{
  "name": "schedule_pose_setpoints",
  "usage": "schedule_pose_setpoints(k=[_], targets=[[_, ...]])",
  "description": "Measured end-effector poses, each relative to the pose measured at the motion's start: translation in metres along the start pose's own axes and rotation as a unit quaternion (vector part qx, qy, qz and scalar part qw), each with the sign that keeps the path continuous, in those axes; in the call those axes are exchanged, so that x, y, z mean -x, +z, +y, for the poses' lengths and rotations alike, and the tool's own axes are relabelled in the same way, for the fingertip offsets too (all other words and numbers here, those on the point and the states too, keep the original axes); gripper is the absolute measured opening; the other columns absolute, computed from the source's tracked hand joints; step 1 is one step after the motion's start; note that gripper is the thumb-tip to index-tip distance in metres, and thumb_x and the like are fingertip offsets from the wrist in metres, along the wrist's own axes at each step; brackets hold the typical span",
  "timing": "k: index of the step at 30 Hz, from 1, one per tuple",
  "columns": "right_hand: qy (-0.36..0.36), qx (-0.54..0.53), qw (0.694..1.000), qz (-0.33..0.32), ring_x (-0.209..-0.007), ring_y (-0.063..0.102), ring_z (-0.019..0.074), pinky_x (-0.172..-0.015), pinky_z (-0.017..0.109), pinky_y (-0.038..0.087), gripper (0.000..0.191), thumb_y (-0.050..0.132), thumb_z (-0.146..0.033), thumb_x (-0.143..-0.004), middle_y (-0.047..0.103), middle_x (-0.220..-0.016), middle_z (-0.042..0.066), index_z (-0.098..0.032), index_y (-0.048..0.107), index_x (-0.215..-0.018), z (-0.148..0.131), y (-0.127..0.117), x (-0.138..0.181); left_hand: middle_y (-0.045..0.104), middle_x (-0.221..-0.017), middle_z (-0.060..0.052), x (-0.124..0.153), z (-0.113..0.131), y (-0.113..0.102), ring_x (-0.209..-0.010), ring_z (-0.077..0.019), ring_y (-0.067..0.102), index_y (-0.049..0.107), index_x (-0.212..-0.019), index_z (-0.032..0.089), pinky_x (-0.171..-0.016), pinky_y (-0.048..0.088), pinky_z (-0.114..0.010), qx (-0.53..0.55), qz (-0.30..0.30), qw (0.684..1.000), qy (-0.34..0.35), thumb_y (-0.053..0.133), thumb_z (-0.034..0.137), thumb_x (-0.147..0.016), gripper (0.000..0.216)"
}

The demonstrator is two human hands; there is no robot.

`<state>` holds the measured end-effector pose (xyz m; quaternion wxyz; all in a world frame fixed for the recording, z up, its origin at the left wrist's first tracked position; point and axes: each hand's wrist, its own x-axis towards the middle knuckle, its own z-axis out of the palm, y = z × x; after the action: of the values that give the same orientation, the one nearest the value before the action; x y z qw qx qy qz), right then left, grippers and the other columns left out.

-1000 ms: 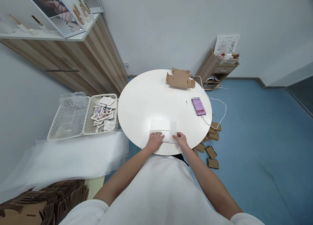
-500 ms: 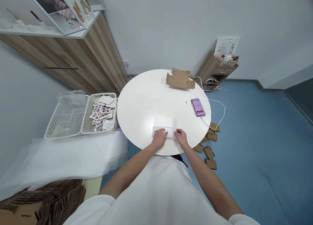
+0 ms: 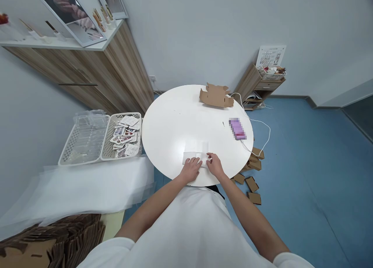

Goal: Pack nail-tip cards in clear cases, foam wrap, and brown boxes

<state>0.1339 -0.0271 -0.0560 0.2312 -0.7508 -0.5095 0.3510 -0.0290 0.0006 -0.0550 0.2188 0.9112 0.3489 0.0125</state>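
Observation:
A thin white wrapping sheet [image 3: 190, 147], partly folded over, lies near the front edge of the round white table [image 3: 166, 124]. My left hand [image 3: 191, 170] rests on its lower part with fingers stretched out and apart, pressing down. At the sheet's right end, my right hand [image 3: 215, 165] has thumb and fingers closed around the edge. Whether anything is wrapped inside is hard to make out, since the sheet is pale on pale.
An unfolded brown cardboard box [image 3: 216, 95] lies at the table's back, near a purple pixelated phone [image 3: 237, 128] with a white cable. Left stand a basket of printed cards [image 3: 125, 137], a basket of clear plastic cases [image 3: 81, 143] and stacked white sheets [image 3: 96, 186]. Small boxes [image 3: 254, 198] litter the floor.
My right hand has shifted slightly left over the sheet's right end, and its fingers are bent inward. My left hand stays on the sheet. The whole view has tilted slightly.

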Motion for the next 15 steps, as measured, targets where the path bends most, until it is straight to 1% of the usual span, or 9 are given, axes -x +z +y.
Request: schedule_pose_setpoints(k=[2, 4, 6, 8, 10, 11, 13, 14, 15], targets=[[-0.047, 0.096, 0.994, -0.009, -0.096, 0.051, 0.019, -0.079, 0.032, 0.043, 0.049, 0.046, -0.019, -0.074, 0.04, -0.12, 0.009, -0.023, 0.038, -0.123, -0.001, 0.002, 0.005, 0.037, -0.131, -0.008, 0.002, 0.0, 0.0, -0.121, -0.0258, 0.03, 0.038, -0.12, 0.027, -0.097, 0.02, -0.042, 0.003, 0.001, 1.0, -0.001, 0.053, 0.021, -0.071, 0.052], [-0.069, 0.156, 0.984, -0.04, -0.107, 0.045, 0.0227, -0.08, 0.033, 0.042, 0.055, 0.049, -0.019, -0.074, 0.029, -0.13, 0.01, -0.024, 0.033, -0.127, -0.003, 0.006, 0.008, 0.031, -0.135, -0.008, 0.005, 0.0, 0.002, -0.123, -0.0271, 0.025, 0.037, -0.121, 0.027, -0.098, 0.019, -0.044, 0.009, 0.016, 0.999, -0.029, 0.054, 0.024, -0.071, 0.053], [-0.067, 0.184, 0.979, -0.054, -0.11, 0.043, 0.0243, -0.082, 0.033, 0.041, 0.057, 0.05, -0.018, -0.074, 0.025, -0.132, 0.01, -0.025, 0.032, -0.128, -0.005, 0.011, 0.009, 0.023, -0.139, -0.011, 0.011, -0.002, 0.006, -0.125, -0.0304, 0.021, 0.033, -0.123, 0.026, -0.096, 0.02, -0.048, 0.032, 0.049, 0.991, -0.121, 0.055, 0.03, -0.071, 0.057], [-0.055, 0.191, 0.979, -0.05, -0.108, 0.045, 0.0245, -0.084, 0.034, 0.04, 0.057, 0.051, -0.018, -0.074, 0.025, -0.133, 0.01, -0.026, 0.032, -0.127, -0.006, 0.014, 0.008, 0.019, -0.139, -0.016, 0.017, -0.007, 0.013, -0.125, -0.0337, 0.021, 0.025, -0.127, 0.023, -0.092, 0.026, -0.05, 0.091, 0.079, 0.957, -0.263, 0.055, 0.039, -0.07, 0.066], [-0.051, 0.181, 0.981, -0.052, -0.105, 0.047, 0.0238, -0.082, 0.033, 0.04, 0.057, 0.051, -0.019, -0.074, 0.024, -0.132, 0.009, -0.027, 0.033, -0.127, -0.006, 0.014, 0.006, 0.024, -0.134, -0.02, 0.021, -0.015, 0.02, -0.121, -0.0337, 0.028, 0.02, -0.128, 0.019, -0.087, 0.034, -0.047, 0.175, 0.1, 0.903, -0.38, 0.053, 0.046, -0.07, 0.073], [-0.053, 0.174, 0.982, -0.057, -0.102, 0.049, 0.0229, -0.081, 0.033, 0.041, 0.057, 0.052, -0.02, -0.074, 0.024, -0.132, 0.009, -0.027, 0.033, -0.127, -0.005, 0.013, 0.004, 0.028, -0.131, -0.02, 0.022, -0.019, 0.023, -0.119, -0.0321, 0.032, 0.018, -0.128, 0.018, -0.085, 0.036, -0.044, 0.215, 0.111, 0.877, -0.415, 0.052, 0.048, -0.07, 0.074], [-0.063, 0.157, 0.983, -0.074, -0.097, 0.051, 0.0203, -0.08, 0.032, 0.041, 0.057, 0.053, -0.023, -0.073, 0.024, -0.132, 0.007, -0.028, 0.033, -0.126, -0.005, 0.012, 0.002, 0.034, -0.126, -0.018, 0.021, -0.027, 0.026, -0.113, -0.027, 0.042, 0.017, -0.128, 0.018, -0.082, 0.04, -0.038, 0.273, 0.138, 0.839, -0.449, 0.052, 0.048, -0.071, 0.072], [-0.068, 0.151, 0.982, -0.085, -0.094, 0.053, 0.0188, -0.079, 0.032, 0.041, 0.058, 0.054, -0.024, -0.073, 0.024, -0.131, 0.007, -0.029, 0.033, -0.126, -0.006, 0.011, 0.001, 0.037, -0.124, -0.017, 0.019, -0.031, 0.026, -0.109, -0.0245, 0.045, 0.017, -0.127, 0.019, -0.08, 0.041, -0.035, 0.284, 0.146, 0.83, -0.457, 0.051, 0.046, -0.072, 0.07], [-0.075, 0.146, 0.982, -0.096, -0.091, 0.053, 0.0176, -0.079, 0.031, 0.041, 0.058, 0.055, -0.025, -0.072, 0.025, -0.131, 0.006, -0.029, 0.033, -0.126, -0.006, 0.012, 0.001, 0.04, -0.121, -0.016, 0.018, -0.034, 0.026, -0.105, -0.0223, 0.048, 0.016, -0.127, 0.019, -0.078, 0.043, -0.033, 0.279, 0.142, 0.836, -0.452, 0.049, 0.045, -0.074, 0.068]])
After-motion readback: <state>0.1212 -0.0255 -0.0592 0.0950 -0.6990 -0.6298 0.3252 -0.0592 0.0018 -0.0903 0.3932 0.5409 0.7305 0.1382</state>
